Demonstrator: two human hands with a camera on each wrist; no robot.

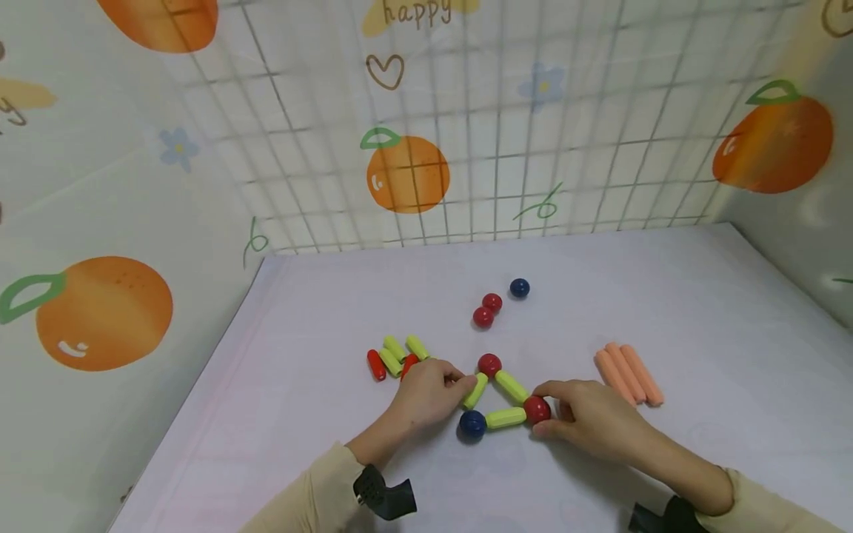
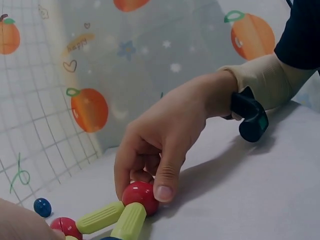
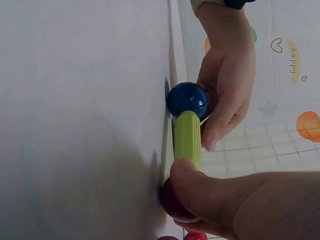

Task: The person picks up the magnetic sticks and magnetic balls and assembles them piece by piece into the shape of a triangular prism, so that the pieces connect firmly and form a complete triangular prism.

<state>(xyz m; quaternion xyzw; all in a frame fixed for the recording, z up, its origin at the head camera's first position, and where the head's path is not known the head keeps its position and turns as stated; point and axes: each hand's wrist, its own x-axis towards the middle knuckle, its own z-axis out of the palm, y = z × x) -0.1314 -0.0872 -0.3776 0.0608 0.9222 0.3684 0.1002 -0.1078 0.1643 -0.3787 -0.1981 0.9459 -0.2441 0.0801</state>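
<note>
A triangle of ribbed yellow-green rods and balls lies on the white table. Its corners are a red ball at the far side, a blue ball at the near left and another red ball at the right. My left hand pinches the left rod at its side, its fingertips partly hidden. With thumb and fingers, my right hand grips the right red ball, also seen in the left wrist view. The near rod joins that ball to the blue one.
Loose yellow-green rods and short red rods lie beside the left hand. Three long orange rods lie beyond the right hand. Farther back are two red balls and a blue ball, before a wire grid.
</note>
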